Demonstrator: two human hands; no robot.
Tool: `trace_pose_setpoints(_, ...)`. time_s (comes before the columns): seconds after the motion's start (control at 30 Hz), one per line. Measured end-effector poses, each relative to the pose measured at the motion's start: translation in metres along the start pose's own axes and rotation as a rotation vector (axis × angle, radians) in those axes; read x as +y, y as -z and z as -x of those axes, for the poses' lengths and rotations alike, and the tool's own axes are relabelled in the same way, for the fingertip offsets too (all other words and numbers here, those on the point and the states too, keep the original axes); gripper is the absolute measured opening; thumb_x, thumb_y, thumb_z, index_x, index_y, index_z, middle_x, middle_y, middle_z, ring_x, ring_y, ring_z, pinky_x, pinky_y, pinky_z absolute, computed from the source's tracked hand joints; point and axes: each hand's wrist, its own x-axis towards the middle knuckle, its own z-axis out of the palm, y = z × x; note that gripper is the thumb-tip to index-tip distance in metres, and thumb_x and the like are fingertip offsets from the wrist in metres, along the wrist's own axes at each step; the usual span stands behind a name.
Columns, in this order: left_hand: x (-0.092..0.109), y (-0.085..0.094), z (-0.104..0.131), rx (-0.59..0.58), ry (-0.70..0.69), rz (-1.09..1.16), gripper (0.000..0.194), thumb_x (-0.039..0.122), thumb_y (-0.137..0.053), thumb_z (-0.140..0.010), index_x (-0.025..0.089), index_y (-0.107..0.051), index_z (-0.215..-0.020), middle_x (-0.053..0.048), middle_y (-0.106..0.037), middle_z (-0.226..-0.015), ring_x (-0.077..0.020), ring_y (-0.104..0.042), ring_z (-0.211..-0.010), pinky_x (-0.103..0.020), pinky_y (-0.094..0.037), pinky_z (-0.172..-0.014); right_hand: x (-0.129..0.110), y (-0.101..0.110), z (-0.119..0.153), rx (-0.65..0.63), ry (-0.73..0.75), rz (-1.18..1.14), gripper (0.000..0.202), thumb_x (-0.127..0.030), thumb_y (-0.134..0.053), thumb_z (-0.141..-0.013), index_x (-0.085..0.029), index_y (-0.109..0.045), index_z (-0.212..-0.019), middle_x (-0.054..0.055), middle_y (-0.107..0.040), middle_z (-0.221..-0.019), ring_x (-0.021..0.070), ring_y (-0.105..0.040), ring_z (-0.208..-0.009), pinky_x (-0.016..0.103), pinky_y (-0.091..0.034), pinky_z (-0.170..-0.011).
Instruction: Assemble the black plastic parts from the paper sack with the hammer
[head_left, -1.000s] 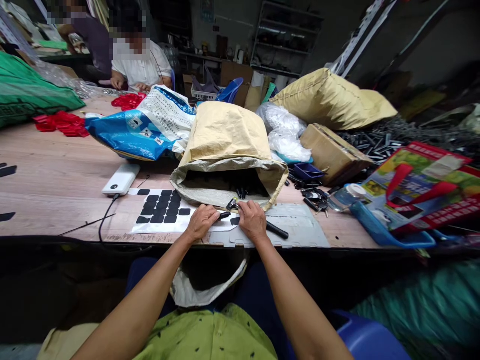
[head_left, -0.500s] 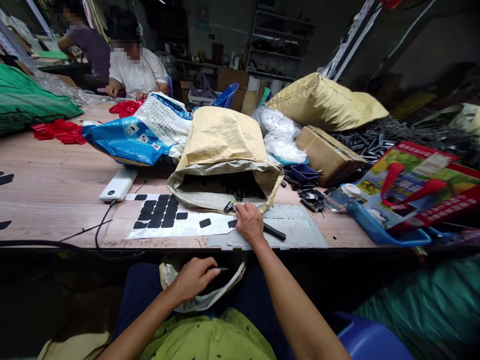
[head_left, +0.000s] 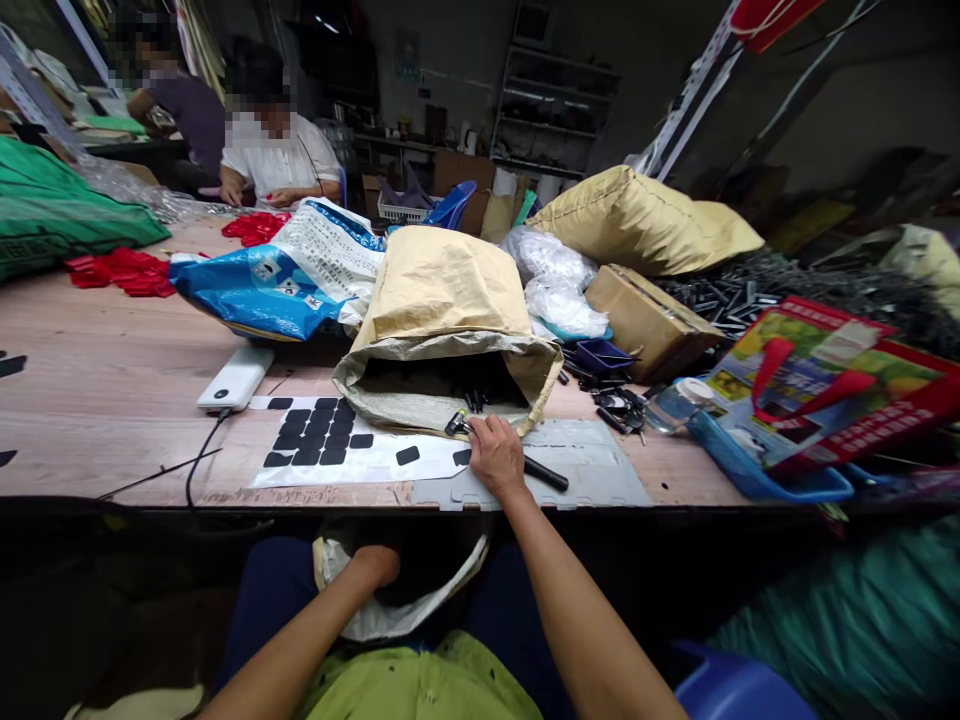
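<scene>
My right hand is closed around a small hammer at the table's front edge. Its black handle sticks out to the right, and its head shows left of my fingers, by the mouth of a tan paper sack. Small black pieces lie inside that sack's dark opening. Below the table, my left hand reaches into an open sack in my lap, its fingers hidden. A white sheet with rows of black rounded-square stickers lies left of the hammer, partly over a grey board.
Left on the table are a white power bank with a cable and a blue-white bag. At right stand a cardboard box, a clear jar and a blue tray bearing a red bag. Two people sit across the back left.
My left hand, which was above the lap sack with a thin dark piece in its fingers, has gone down inside it. My right hand keeps the hammer in place. The view has shifted slightly.
</scene>
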Motion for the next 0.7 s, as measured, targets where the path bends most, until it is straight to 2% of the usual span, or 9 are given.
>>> trace_pose_setpoints(0.1,0.01,0.025,0.02,-0.155,-0.12,0.013,0.023,0.036,-0.068,-0.077,0.019,-0.077,-0.088,-0.013,-0.077,-0.092,-0.0325,-0.073,-0.09,-0.038,-0.055,-0.076,-0.001,-0.001,0.0,0.008,-0.001,0.004,0.022,-0.025,-0.057,-0.095,-0.024,-0.066,-0.115,0.007,-0.061,-0.101,0.0242,-0.049,-0.097,0.033,-0.034,-0.083)
trace_pose_setpoints(0.2,0.029,0.078,0.032,-0.469,-0.421,0.316,0.039,0.052,-0.062,-0.085,0.021,-0.073,-0.104,-0.008,-0.077,-0.091,-0.0217,-0.071,-0.075,-0.028,-0.052,-0.066,-0.002,-0.002,0.001,0.002,-0.005,0.008,0.024,-0.024,-0.056,-0.095,-0.023,-0.066,-0.116,0.008,-0.06,-0.101,0.0245,-0.048,-0.098,0.033,-0.034,-0.083)
trace_pose_setpoints(0.23,0.037,0.1,0.029,-0.438,-0.487,0.431,0.043,0.056,-0.06,-0.086,0.02,-0.072,-0.106,-0.007,-0.076,-0.092,-0.0196,-0.07,-0.073,-0.027,-0.051,-0.064,-0.002,-0.001,0.001,-0.002,-0.006,0.011,0.024,-0.024,-0.056,-0.095,-0.024,-0.065,-0.117,0.008,-0.06,-0.101,0.0245,-0.048,-0.098,0.033,-0.034,-0.082)
trace_pose_setpoints(0.27,0.045,0.121,0.022,-0.312,-0.525,0.499,0.045,0.058,-0.058,-0.087,0.018,-0.072,-0.103,-0.007,-0.076,-0.09,-0.0182,-0.068,-0.071,-0.026,-0.051,-0.065,-0.002,-0.001,0.001,-0.005,-0.008,0.014,0.024,-0.024,-0.056,-0.095,-0.024,-0.065,-0.117,0.007,-0.06,-0.101,0.0244,-0.048,-0.097,0.033,-0.034,-0.082)
trace_pose_setpoints(0.33,0.06,0.16,-0.003,0.136,-0.479,0.51,0.04,0.052,-0.057,-0.088,0.016,-0.072,-0.093,-0.006,-0.074,-0.084,-0.0176,-0.065,-0.071,-0.026,-0.05,-0.066,-0.002,0.0,0.0,-0.012,-0.01,0.02,0.023,-0.024,-0.054,-0.096,-0.024,-0.066,-0.116,0.007,-0.06,-0.1,0.0244,-0.048,-0.097,0.033,-0.034,-0.081)
trace_pose_setpoints(0.4,0.074,0.189,-0.037,0.6,-0.284,0.423,0.03,0.039,-0.055,-0.089,0.015,-0.072,-0.094,-0.009,-0.075,-0.09,-0.0198,-0.066,-0.083,-0.028,-0.05,-0.075,-0.001,0.001,0.0,-0.019,-0.004,0.017,0.023,-0.024,-0.054,-0.096,-0.024,-0.066,-0.115,0.007,-0.059,-0.1,0.0244,-0.048,-0.096,0.033,-0.034,-0.081)
trace_pose_setpoints(0.43,0.079,0.198,-0.054,0.718,-0.185,0.377,0.028,0.035,-0.055,-0.089,0.015,-0.073,-0.095,-0.01,-0.075,-0.094,-0.0212,-0.067,-0.087,-0.029,-0.049,-0.078,0.0,0.001,0.0,-0.021,0.0,0.012,0.023,-0.024,-0.054,-0.095,-0.024,-0.066,-0.115,0.007,-0.059,-0.1,0.0244,-0.048,-0.097,0.033,-0.034,-0.081)
trace_pose_setpoints(0.57,0.098,0.212,-0.102,0.769,0.105,0.231,0.03,0.032,-0.058,-0.084,0.012,-0.075,-0.098,-0.02,-0.074,-0.103,-0.0309,-0.069,-0.097,-0.036,-0.05,-0.08,0.002,0.002,-0.001,-0.025,0.005,-0.006,0.023,-0.026,-0.056,-0.094,-0.025,-0.066,-0.116,0.007,-0.06,-0.102,0.0242,-0.049,-0.097,0.034,-0.036,-0.082)
trace_pose_setpoints(0.7,0.109,0.213,-0.116,0.761,0.189,0.136,0.034,0.033,-0.065,-0.078,0.011,-0.076,-0.101,-0.024,-0.073,-0.103,-0.0353,-0.069,-0.101,-0.038,-0.05,-0.082,0.002,0.002,-0.001,-0.037,-0.005,-0.018,0.023,-0.026,-0.057,-0.094,-0.025,-0.066,-0.115,0.007,-0.06,-0.102,0.0242,-0.049,-0.097,0.033,-0.037,-0.082)
